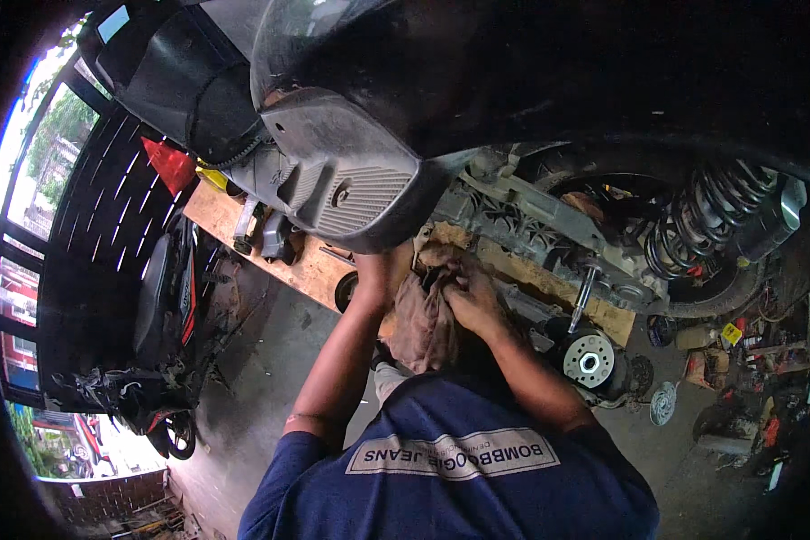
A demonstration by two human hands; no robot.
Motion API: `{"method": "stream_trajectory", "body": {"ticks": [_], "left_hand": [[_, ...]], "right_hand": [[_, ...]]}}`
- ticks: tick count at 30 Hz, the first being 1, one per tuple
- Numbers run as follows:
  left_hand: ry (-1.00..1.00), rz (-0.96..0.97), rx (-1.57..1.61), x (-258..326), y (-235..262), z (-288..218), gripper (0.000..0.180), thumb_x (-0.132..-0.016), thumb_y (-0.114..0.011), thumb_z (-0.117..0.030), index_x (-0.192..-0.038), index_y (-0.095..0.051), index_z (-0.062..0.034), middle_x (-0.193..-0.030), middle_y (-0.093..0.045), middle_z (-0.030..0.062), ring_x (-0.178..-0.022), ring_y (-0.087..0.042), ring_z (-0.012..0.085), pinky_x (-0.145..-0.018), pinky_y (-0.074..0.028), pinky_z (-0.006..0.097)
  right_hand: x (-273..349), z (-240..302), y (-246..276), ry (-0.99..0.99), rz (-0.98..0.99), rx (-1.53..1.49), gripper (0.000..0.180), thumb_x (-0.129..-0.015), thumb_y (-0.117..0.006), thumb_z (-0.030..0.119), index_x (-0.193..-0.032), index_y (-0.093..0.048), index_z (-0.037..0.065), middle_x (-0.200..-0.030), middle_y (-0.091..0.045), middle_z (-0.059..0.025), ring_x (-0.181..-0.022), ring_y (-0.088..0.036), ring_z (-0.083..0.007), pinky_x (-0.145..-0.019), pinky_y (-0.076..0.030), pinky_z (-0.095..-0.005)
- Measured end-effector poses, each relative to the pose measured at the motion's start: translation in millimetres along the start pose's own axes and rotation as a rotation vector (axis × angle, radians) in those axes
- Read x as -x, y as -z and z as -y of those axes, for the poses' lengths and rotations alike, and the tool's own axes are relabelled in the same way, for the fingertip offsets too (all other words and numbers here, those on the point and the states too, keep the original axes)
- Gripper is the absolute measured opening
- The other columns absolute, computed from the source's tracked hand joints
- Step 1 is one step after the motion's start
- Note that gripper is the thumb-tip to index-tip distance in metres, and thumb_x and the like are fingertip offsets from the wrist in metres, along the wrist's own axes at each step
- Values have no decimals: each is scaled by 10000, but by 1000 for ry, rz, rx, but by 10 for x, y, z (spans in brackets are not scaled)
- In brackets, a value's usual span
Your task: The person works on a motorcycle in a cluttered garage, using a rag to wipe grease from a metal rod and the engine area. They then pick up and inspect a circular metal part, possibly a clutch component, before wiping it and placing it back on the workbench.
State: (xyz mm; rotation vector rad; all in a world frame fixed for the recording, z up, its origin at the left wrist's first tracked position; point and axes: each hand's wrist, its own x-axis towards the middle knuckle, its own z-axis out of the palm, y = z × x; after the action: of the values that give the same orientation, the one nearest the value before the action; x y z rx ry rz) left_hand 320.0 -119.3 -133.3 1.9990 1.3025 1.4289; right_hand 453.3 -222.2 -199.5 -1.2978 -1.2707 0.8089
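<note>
A scooter's grey ribbed footboard (360, 193) juts out above my hands. My right hand (475, 301) is closed on a crumpled brown rag (423, 324), which hangs down toward my lap. Beside the rag, my left hand (389, 270) reaches in below the footboard's edge; its fingers are hidden there. Just to the right of my hands lies the scooter's long opened engine casing (508, 220), with a metal shaft (585, 297) sticking out of it.
A wooden board (306, 279) lies under the scooter with parts on it. A round clutch part (589, 362) rests at right, near a coil spring (715, 220) and the rear tyre (720, 301). Tools and parts clutter the far right. Another motorcycle (166, 306) stands at left.
</note>
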Motion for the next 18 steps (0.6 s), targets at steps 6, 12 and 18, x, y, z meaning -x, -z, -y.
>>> {"method": "stream_trajectory", "body": {"ticks": [6, 12, 18], "left_hand": [[111, 112, 120, -58, 122, -306, 358, -871, -696, -195, -1165, -622, -4, -1110, -663, 144, -1059, -603, 277, -953, -432, 389], [-209, 113, -258, -102, 87, -231, 330, -929, -627, -254, -1139, -626, 0, -1094, -661, 147, -1038, -593, 260, -943, -430, 388], [205, 227, -11, -152, -29, -129, 292, -938, -615, -222, -1115, -631, 9, -1066, -663, 134, -1004, -593, 248, -926, -430, 374]], "right_hand": [[-222, 123, 22, 22, -80, -36, 421, -795, -529, -33, -1213, -562, 5, -1103, -652, -67, -1003, -616, -155, -877, -482, -292], [-120, 270, -13, -108, 21, -5, 330, -820, -581, -16, -1145, -612, 31, -1124, -659, -93, -1017, -630, -183, -896, -488, -307], [72, 46, -145, -107, -40, 9, 300, -839, -598, -8, -1136, -617, 28, -1088, -662, -96, -1009, -622, -183, -907, -477, -300]]}}
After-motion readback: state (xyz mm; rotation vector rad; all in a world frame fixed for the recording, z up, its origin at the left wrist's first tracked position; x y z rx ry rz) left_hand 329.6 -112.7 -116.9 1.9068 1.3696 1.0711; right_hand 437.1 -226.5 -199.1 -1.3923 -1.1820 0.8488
